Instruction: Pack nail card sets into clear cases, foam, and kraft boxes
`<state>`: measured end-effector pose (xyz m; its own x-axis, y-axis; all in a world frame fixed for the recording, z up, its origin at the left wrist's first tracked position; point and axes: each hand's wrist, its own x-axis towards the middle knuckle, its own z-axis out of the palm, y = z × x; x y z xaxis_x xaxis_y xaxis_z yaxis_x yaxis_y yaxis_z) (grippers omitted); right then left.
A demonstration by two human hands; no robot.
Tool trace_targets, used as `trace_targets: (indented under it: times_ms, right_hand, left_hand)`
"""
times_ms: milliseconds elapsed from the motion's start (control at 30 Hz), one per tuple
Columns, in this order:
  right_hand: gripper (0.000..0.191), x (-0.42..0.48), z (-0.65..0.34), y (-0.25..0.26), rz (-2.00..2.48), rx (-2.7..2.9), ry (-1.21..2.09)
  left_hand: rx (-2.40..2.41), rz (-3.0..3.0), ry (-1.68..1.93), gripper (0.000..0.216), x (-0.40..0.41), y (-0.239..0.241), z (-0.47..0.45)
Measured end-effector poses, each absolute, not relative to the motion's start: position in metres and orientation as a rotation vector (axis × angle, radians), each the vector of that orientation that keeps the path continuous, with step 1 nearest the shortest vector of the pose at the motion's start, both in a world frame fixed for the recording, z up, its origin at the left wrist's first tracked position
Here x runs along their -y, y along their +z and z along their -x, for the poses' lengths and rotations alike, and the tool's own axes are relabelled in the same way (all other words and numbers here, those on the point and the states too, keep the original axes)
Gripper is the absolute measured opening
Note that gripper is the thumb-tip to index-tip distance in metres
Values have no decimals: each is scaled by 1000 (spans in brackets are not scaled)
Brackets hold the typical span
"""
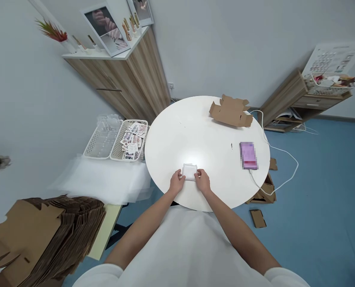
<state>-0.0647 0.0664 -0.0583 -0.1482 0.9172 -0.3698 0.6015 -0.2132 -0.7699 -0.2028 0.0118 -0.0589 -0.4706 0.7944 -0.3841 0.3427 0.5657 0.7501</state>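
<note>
The small white packet (190, 172) lies flat just in from the near edge of the round table (171, 135). My left hand (176, 181) pinches its left side and my right hand (203, 180) its right, fingers curled, both forearms reaching forward and slanting inward. What the packet holds, I can't make out. Toward the surface's right edge, a purple rectangular object (249, 155) is blurred into blocks; an unfolded brown carton (231, 111) lies at the far right edge. Beyond the left edge, print on cards (133, 139) is too small to read.
</note>
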Motion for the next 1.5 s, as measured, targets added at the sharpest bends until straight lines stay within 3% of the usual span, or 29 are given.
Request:
trace_targets:
  times_ms: [200,300,567,967,1500]
  right_hand:
    - [27,-59,63,-51,1790,1803,1311]
    - [35,-57,69,-51,1773,1731,1425]
    - [55,-71,149,-52,1639,1486,1640]
    - [68,-137,294,-53,1493,1525,1685]
    - [76,-141,315,-53,1501,1521,1656]
  left_hand:
    - [-2000,-899,824,29,-10,-61,204]
    - [-1985,-926,829,24,-11,-61,209]
    - [-2105,-890,865,44,-30,-58,270]
    - [-2106,-962,1010,49,-77,-58,385]
    - [-1986,-1014,956,63,-79,-65,405]
